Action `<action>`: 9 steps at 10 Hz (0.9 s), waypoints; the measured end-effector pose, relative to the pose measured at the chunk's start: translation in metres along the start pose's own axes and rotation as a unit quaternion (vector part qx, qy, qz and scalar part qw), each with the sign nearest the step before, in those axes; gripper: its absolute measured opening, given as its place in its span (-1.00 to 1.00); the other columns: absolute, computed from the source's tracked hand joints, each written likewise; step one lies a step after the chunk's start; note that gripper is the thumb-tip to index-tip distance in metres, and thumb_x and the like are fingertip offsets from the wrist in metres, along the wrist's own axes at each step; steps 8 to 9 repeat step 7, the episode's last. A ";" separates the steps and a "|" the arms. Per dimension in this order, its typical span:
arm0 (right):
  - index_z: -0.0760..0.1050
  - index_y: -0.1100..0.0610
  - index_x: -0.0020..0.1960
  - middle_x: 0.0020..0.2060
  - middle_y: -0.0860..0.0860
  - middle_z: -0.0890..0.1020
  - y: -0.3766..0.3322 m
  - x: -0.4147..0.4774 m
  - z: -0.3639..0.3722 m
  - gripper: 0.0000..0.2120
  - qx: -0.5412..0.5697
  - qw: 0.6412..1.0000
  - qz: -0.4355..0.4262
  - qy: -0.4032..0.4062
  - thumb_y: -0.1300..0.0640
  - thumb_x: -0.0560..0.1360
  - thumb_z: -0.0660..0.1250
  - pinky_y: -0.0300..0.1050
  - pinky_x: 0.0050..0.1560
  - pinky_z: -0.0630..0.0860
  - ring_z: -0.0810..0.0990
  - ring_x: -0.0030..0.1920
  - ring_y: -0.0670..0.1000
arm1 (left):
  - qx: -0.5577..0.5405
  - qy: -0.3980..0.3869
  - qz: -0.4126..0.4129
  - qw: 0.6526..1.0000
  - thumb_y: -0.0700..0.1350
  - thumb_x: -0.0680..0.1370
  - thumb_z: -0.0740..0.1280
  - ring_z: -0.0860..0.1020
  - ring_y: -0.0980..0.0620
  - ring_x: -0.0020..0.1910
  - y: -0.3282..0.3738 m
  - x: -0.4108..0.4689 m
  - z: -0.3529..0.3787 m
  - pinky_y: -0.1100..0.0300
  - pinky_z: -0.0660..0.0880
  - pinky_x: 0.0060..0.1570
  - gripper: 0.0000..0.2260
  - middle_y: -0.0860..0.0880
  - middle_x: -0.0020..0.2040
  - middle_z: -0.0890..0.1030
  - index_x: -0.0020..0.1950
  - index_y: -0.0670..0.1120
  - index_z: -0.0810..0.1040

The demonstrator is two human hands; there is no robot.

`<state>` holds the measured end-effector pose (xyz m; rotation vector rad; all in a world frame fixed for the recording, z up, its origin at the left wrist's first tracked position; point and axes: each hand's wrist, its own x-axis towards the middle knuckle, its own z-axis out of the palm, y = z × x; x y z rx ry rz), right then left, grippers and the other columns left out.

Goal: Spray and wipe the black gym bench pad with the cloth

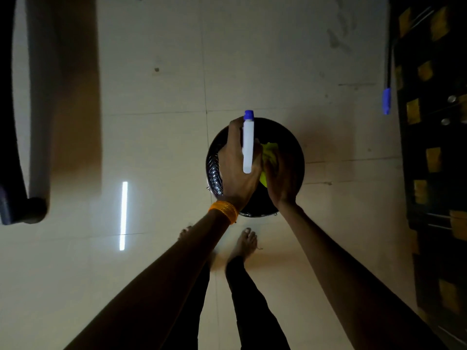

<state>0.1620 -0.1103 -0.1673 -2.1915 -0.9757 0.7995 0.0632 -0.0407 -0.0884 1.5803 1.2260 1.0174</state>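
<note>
My left hand (236, 168) grips a white spray bottle (248, 145) with a blue cap, held upright-looking over a round black pad (290, 142). My right hand (280, 178) presses a yellow-green cloth (269, 151) onto the pad, fingers curled over it. Orange bangles sit on my left wrist. Both hands are close together above the pad's centre. Most of the cloth is hidden under my right hand.
Pale tiled floor (164, 97) surrounds the pad. A dark machine frame (17, 122) runs along the left edge. A black and yellow rack (434, 147) with a blue-tipped bar (386, 101) stands at the right. My bare feet (246, 242) are just below the pad.
</note>
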 end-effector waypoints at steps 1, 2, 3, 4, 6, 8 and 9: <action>0.36 0.16 0.51 0.46 0.16 0.44 -0.004 0.001 0.002 -0.05 -0.009 1.000 -0.003 -0.020 -0.52 0.48 -0.15 -0.14 0.43 0.20 0.37 0.49 0.18 | 0.005 -0.006 -0.019 1.000 -0.23 0.52 0.27 0.48 0.25 -0.35 0.001 -0.005 0.001 0.42 0.43 -0.35 -0.69 0.21 -0.22 0.45 0.25 -0.26 0.44; 0.36 0.18 0.51 0.47 0.19 0.42 -0.008 0.001 -0.001 0.08 -0.007 1.000 -0.003 -0.018 -0.60 0.40 -0.22 -0.06 0.45 0.21 0.35 0.49 0.21 | 0.004 -0.016 -0.006 1.000 -0.13 0.53 0.24 0.49 0.28 -0.31 0.002 -0.005 -0.002 0.47 0.40 -0.31 -0.65 0.22 -0.19 0.44 0.25 -0.30 0.44; 0.25 0.13 0.58 0.55 0.14 0.32 -0.006 -0.002 -0.004 0.11 0.003 0.999 0.017 -0.050 -0.65 0.35 -0.18 0.05 0.58 0.15 0.25 0.56 0.18 | 0.008 -0.027 -0.016 0.999 -0.19 0.54 0.26 0.50 0.30 -0.29 0.005 -0.004 -0.004 0.50 0.40 -0.28 -0.67 0.22 -0.18 0.44 0.26 -0.32 0.44; 0.22 0.08 0.59 0.56 0.09 0.31 0.009 0.000 -0.005 0.01 0.010 0.996 0.034 -0.082 -0.61 0.41 -0.06 0.17 0.55 0.25 0.27 0.56 0.16 | 0.012 -0.035 -0.028 0.999 -0.17 0.53 0.28 0.52 0.28 -0.27 0.007 -0.006 -0.006 0.51 0.41 -0.27 -0.63 0.17 -0.19 0.46 0.28 -0.32 0.42; 0.35 0.05 0.51 0.47 0.03 0.40 -0.032 -0.005 -0.049 -0.42 -0.021 0.999 0.021 -0.024 -0.24 0.61 0.14 -0.11 0.36 0.39 0.37 0.43 0.01 | 0.114 -0.169 -0.023 0.979 -0.17 0.42 0.38 0.48 -0.25 0.30 0.017 -0.015 -0.033 -0.16 0.49 0.32 -0.28 -0.25 0.36 0.50 0.55 -0.26 0.25; 0.35 0.04 0.52 0.46 0.07 0.40 -0.064 -0.006 -0.075 -0.45 -0.070 0.998 -0.005 -0.006 -0.15 0.58 0.16 0.04 0.35 0.42 0.38 0.42 0.12 | 0.174 -0.207 -0.011 0.963 -0.05 0.38 0.33 0.36 -0.23 0.46 0.022 -0.011 -0.067 -0.15 0.35 0.46 -0.20 -0.23 0.47 0.44 0.60 -0.22 0.21; 0.35 0.04 0.52 0.46 0.07 0.40 -0.064 -0.006 -0.075 -0.45 -0.070 0.998 -0.005 -0.006 -0.15 0.58 0.16 0.04 0.35 0.42 0.38 0.42 0.12 | 0.174 -0.207 -0.011 0.963 -0.05 0.38 0.33 0.36 -0.23 0.46 0.022 -0.011 -0.067 -0.15 0.35 0.46 -0.20 -0.23 0.47 0.44 0.60 -0.22 0.21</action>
